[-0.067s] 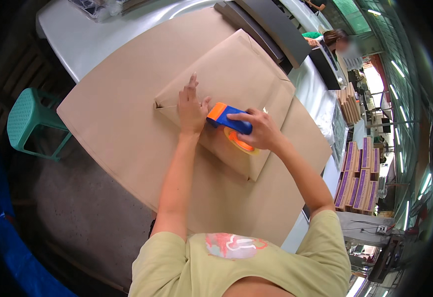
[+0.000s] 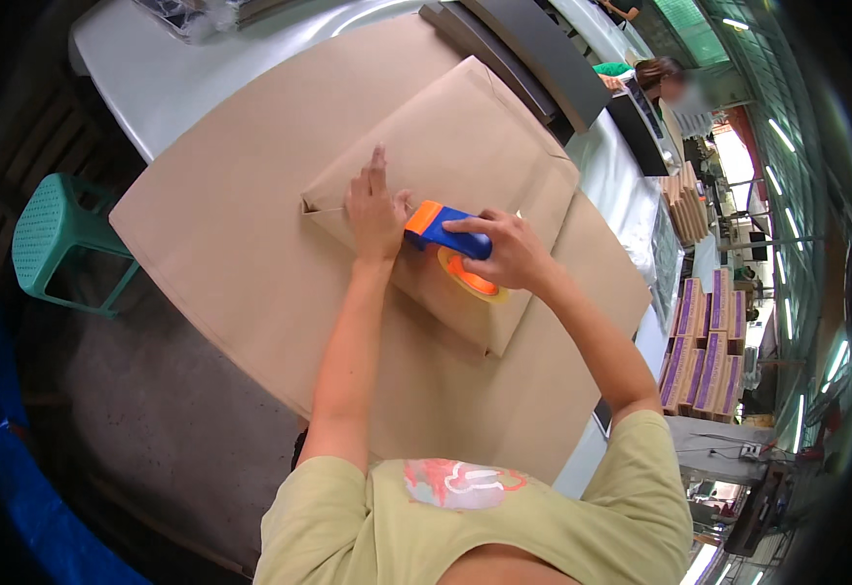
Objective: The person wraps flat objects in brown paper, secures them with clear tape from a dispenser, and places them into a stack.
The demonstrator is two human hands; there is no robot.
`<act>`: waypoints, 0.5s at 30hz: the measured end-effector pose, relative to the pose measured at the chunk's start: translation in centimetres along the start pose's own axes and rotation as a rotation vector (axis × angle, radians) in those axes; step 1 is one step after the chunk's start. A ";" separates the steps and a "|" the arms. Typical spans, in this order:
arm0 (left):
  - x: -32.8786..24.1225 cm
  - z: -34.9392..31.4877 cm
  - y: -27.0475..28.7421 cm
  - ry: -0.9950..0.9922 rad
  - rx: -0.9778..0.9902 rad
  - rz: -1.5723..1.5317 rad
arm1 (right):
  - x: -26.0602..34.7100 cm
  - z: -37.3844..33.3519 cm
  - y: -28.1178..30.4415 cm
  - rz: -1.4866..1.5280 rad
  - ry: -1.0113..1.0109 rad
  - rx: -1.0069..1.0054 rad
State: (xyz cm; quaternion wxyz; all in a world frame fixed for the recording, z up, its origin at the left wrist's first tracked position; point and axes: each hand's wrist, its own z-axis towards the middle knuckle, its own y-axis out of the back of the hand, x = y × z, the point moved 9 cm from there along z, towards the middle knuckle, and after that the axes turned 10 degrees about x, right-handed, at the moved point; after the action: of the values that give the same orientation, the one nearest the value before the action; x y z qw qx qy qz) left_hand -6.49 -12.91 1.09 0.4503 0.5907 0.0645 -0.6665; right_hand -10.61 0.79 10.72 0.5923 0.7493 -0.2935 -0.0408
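A flat package wrapped in brown paper (image 2: 465, 127) lies at an angle on larger sheets of brown paper (image 2: 241, 175). My left hand (image 2: 375, 210) rests on the package near its left side, fingers stretched out and holding nothing. Just to its right, my right hand (image 2: 512, 251) grips a blue and orange tape dispenser (image 2: 450, 229) against the package. The dispenser's roll of clear tape with its orange hub (image 2: 473, 278) shows below that hand. The strip under the dispenser's head is too hidden to make out.
Long dark grey panels (image 2: 533, 58) lie beyond the package. A green plastic stool (image 2: 56, 234) stands on the floor at left. Across the silvery covered table (image 2: 611, 175), another person (image 2: 655, 78) handles a dark panel. Brown and purple cartons (image 2: 709, 351) are stacked at right.
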 end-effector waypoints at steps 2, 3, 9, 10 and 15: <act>0.7 -0.1 -0.3 0.075 0.007 0.219 | -1.1 0.6 -0.5 0.024 0.018 0.041; 0.2 0.2 1.1 0.201 -0.041 0.352 | -1.7 0.6 -0.8 0.012 -0.009 0.064; -2.0 1.6 5.0 0.238 -0.219 0.531 | 0.1 0.6 0.1 -0.116 0.079 -0.024; -3.0 1.2 5.0 0.065 -0.262 0.344 | 0.3 0.8 0.0 -0.160 0.091 0.006; -1.1 -1.8 -2.6 -0.105 0.519 0.444 | -0.1 1.4 -0.9 -0.011 0.072 0.198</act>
State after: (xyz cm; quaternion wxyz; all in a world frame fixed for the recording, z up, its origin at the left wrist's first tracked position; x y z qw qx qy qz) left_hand -7.03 -9.70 0.35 0.4215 0.6502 -0.2605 -0.5759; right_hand -10.93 -0.19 9.46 0.5252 0.8068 -0.2705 0.0122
